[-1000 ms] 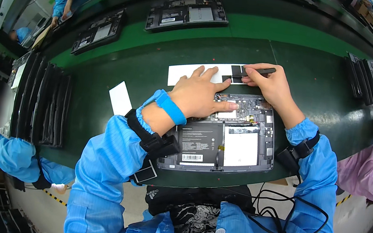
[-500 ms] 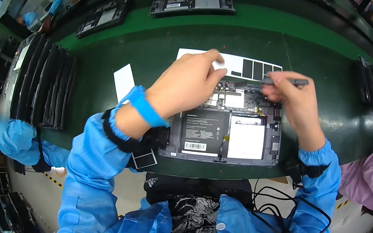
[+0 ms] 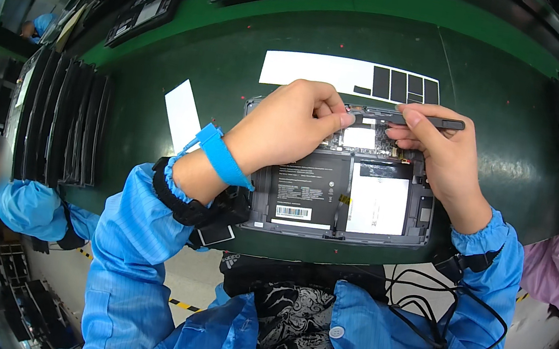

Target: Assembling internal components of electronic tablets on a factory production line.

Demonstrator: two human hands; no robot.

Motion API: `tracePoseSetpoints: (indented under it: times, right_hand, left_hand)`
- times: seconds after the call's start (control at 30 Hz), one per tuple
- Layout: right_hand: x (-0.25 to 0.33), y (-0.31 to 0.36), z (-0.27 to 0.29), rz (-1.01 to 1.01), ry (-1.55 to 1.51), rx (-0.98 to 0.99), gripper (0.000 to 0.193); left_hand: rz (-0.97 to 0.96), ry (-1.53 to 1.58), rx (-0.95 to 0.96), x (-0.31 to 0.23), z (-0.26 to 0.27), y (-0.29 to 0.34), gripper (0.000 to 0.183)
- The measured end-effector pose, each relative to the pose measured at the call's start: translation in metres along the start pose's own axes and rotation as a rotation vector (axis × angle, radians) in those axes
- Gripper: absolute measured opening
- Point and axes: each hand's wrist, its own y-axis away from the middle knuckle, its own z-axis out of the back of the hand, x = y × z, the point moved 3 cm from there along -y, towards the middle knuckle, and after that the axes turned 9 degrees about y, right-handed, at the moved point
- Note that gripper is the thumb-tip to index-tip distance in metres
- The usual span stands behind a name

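Opened tablet (image 3: 340,205) is laid on worktop (image 3: 508,144). At its far edge, L hand (image 3: 290,127) fingers are bent; can't tell if anything's gripped. Black tweezer-like tool (image 3: 452,124) is grasped pen-style by R hand (image 3: 450,157) near tablet's far R corner, prob. for precision. Sticker sheet (image 3: 316,72) is placed just beyond tablet, prob. for reach.

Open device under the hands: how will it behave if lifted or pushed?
The open device lies flat on the green bench, so probably slides rather than tips. The large black block looks like a battery, so likely weighty. Its exposed circuit board looks fragile.
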Motion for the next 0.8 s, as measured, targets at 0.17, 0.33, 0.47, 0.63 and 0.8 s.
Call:
tracePoseSetpoints:
  times: [0.17, 0.33, 0.47, 0.63, 0.8]
  right_hand:
    - [-0.001, -0.001, -0.002, 0.036, 0.06, 0.015, 0.023]
    - [-0.001, 0.0, -0.004, 0.019, 0.136, -0.011, 0.023]
    - [-0.002, 0.0, -0.003, -0.008, 0.173, -0.031, 0.023]
    - [-0.002, 0.0, -0.007, 0.039, 0.102, -0.018, 0.021]
    - [-0.001, 0.001, -0.008, 0.02, 0.114, -0.017, 0.021]
  left_hand:
    - [-0.071, -0.007, -0.01, 0.003, -0.002, -0.009, 0.025]
    - [0.02, -0.148, -0.055, -0.003, -0.002, -0.014, 0.029]
    - [0.013, -0.183, -0.081, -0.005, -0.003, -0.018, 0.03]
    - [0.113, -0.161, -0.06, -0.007, -0.001, -0.019, 0.031]
    - [0.1, -0.172, -0.075, -0.006, -0.002, -0.019, 0.031]
